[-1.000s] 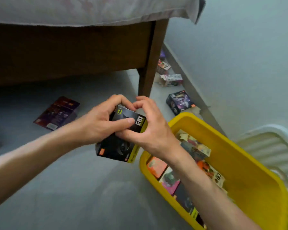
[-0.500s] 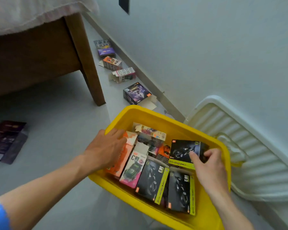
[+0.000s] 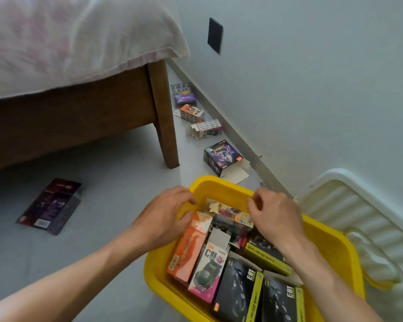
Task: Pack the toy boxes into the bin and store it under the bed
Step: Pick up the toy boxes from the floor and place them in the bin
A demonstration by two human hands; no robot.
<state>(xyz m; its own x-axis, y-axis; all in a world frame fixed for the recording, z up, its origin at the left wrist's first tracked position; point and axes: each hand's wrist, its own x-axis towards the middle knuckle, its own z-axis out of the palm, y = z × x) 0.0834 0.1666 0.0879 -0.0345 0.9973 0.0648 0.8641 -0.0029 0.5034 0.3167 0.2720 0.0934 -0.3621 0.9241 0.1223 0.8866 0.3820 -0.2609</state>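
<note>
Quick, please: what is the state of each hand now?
Left hand: fingers curled over the yellow bin rim, gripping it.
Right hand: fingers curled; whether it holds anything cannot be told.

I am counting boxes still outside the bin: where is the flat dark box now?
The flat dark box lies on the floor, left of the yellow bin, in front of the bed.

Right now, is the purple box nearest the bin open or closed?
Open: the purple box lies on the floor, its white end flap folded out toward the yellow bin.
</note>
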